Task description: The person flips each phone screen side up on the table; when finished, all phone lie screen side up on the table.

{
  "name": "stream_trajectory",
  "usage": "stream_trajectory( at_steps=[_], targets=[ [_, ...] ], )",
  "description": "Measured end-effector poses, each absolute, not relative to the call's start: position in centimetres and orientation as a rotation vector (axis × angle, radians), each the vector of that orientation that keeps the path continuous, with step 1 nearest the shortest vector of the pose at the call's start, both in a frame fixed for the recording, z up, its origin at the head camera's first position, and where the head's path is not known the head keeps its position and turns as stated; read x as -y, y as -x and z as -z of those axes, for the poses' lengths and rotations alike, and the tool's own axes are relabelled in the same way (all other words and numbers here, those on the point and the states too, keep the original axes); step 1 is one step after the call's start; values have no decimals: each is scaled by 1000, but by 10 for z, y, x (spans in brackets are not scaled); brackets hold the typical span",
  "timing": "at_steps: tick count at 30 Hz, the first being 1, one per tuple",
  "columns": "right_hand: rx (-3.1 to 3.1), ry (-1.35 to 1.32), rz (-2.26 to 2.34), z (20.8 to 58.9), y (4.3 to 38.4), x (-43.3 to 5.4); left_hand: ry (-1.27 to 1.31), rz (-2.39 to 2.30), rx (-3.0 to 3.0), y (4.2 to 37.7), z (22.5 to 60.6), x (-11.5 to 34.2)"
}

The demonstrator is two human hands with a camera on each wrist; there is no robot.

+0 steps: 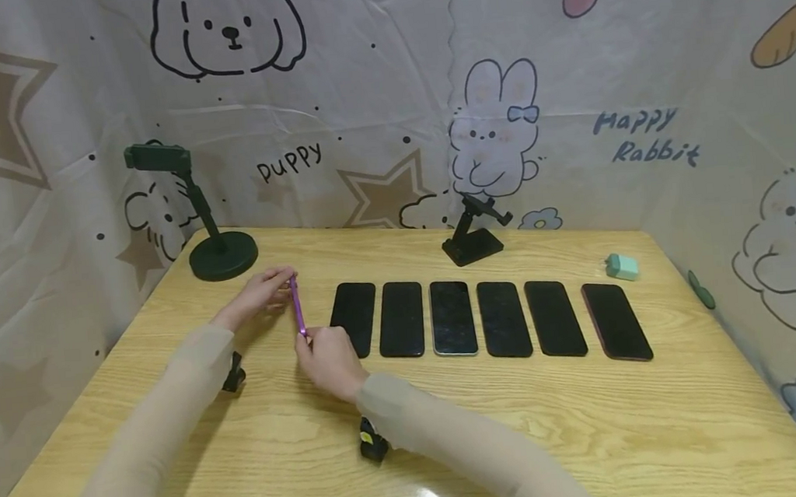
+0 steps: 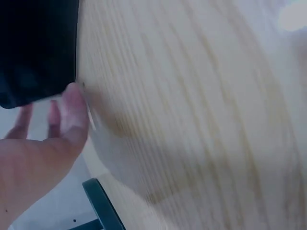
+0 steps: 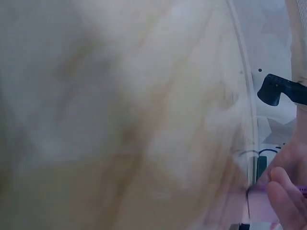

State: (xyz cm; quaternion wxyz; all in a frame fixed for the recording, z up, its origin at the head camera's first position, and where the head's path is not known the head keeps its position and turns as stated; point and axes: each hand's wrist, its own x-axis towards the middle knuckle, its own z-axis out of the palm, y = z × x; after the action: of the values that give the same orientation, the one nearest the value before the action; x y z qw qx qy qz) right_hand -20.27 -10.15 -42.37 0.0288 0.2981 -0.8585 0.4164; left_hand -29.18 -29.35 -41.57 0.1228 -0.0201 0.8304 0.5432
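A phone with a purple edge is held up edge-on above the left half of the table. My left hand pinches its far end, and my right hand grips its near end between thumb and fingers. In the left wrist view, the phone's dark face shows at the upper left, with the left fingertips at its corner. The right wrist view catches the right fingers against the purple edge. Right of the hands, a black phone heads a row of several dark-screened phones.
At the back left stands a dark green phone stand with a round base. A small black folding stand is behind the row. A mint charger plug lies at the back right. Patterned cloth hangs around the wooden table.
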Motion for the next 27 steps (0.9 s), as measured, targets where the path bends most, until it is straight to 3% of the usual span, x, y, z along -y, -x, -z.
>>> stream_trajectory(
  at_steps=[13, 27],
  targets=[
    [2716, -755, -1455, 423, 202, 101, -10, -1420, -2388, 292, 415, 296],
    [2715, -652, -1612, 425, 206, 97, -69, -1654, -2032, 282, 416, 320]
  ],
)
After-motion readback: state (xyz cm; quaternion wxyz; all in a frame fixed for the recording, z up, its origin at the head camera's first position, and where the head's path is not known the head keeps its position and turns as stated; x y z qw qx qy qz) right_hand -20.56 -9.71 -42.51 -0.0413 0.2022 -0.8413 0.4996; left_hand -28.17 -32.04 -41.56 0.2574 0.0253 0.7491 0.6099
